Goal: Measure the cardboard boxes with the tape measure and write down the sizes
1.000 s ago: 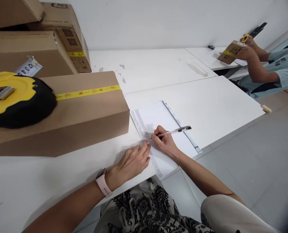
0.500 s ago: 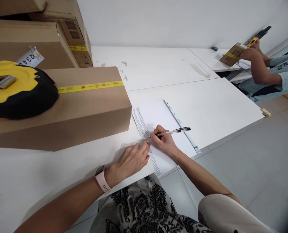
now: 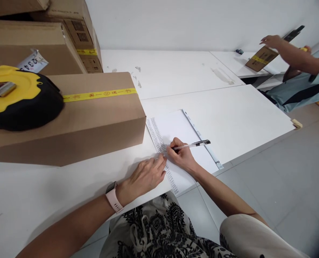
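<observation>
My right hand (image 3: 182, 154) is closed around a clear pen with a black end (image 3: 195, 144), its tip down at the paper. Beneath it lies an open notepad (image 3: 197, 157) of white sheets, with rows of small handwriting along the side nearest the box and a pale blue printed strip on the opposite edge. My left hand (image 3: 148, 173) lies flat, fingers stretched out, the fingertips touching the notepad's written edge close to the pen tip. A watch with a pink band (image 3: 113, 200) is on my left wrist.
A long cardboard box (image 3: 100, 118) with yellow tape stands left on the white table (image 3: 202, 104). On it sits a yellow and black tape measure (image 3: 22, 98). More boxes (image 3: 27, 39) are stacked behind. At far right a co-worker's arm (image 3: 296, 53) reaches over a small box (image 3: 261, 59).
My hands, the pen and the notepad stay nearly in place. The co-worker's hand has moved from holding the small box to above it, and the arm now stretches across.
</observation>
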A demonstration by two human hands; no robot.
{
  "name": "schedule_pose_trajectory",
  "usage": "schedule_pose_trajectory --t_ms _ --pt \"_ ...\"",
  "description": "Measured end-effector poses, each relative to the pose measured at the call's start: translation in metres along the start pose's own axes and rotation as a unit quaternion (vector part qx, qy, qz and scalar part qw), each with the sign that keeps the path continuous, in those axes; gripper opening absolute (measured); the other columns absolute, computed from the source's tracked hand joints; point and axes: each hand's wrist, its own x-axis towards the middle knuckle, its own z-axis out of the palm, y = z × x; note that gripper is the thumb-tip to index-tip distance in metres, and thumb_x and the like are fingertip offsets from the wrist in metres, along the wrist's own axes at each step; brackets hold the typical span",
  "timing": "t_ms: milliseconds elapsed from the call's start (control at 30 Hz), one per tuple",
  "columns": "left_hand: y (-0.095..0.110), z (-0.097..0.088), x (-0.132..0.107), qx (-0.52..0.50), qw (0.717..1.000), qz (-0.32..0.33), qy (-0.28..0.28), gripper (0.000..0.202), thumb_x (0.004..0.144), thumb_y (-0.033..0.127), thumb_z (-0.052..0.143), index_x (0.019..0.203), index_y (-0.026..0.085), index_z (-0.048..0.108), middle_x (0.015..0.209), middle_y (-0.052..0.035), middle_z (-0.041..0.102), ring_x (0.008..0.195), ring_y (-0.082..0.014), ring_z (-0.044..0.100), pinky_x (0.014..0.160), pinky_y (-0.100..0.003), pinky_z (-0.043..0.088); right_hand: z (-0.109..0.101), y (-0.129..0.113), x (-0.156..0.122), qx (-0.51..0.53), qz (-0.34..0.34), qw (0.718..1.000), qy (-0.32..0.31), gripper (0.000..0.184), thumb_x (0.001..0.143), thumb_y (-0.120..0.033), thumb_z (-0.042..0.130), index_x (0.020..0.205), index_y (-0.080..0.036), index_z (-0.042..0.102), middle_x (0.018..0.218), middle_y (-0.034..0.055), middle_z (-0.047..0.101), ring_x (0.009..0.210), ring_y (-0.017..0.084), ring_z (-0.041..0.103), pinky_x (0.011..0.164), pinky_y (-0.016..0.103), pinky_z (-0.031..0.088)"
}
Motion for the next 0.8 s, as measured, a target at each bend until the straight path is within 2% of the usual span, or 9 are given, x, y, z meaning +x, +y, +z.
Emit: schedule_pose_trajectory --t_ms 433,600,800 --pt "0.0014 -0.0057 0.001 -0.018 1.0 -0.008 -0.004 0.039 0.106 0.026 0.038 0.137 0.007 0.053 0.142 -0.0183 0.064 0.098 -0.0248 0.071 0.072 -0.039 0.059 -0.0008 -0.0017 0.0019 0.015 0.009 1.0 0.016 0.027 0.081 -0.031 0.065 0.068 -0.024 0.042 0.061 -0.0064 0.038 0.058 0.012 0.033 0.055 0.028 0.028" --pt "0.0026 -0.0075 0.0023 -0.012 1.0 -0.012 -0.006 0.037 0.105 0.026 0.039 0.134 0.009 0.055 0.141 -0.0162 0.065 0.094 -0.0232 0.071 0.072 -0.037 0.058 -0.0004 -0.0011 0.002 0.016 0.01 1.0 0.013 0.027 0.082 -0.032 0.065 0.069 -0.024 0.043 0.061 -0.0058 0.039 0.058 0.012 0.034 0.056 0.029 0.029" --pt "0.003 -0.0084 0.002 -0.004 1.0 -0.011 -0.004 0.039 0.105 0.027 0.039 0.136 0.008 0.055 0.14 -0.0152 0.066 0.099 -0.0241 0.071 0.072 -0.037 0.057 -0.0004 -0.0025 0.0018 0.019 0.008 1.0 0.003 0.026 0.08 -0.029 0.065 0.068 -0.024 0.042 0.061 -0.0057 0.04 0.058 0.012 0.034 0.055 0.029 0.028"
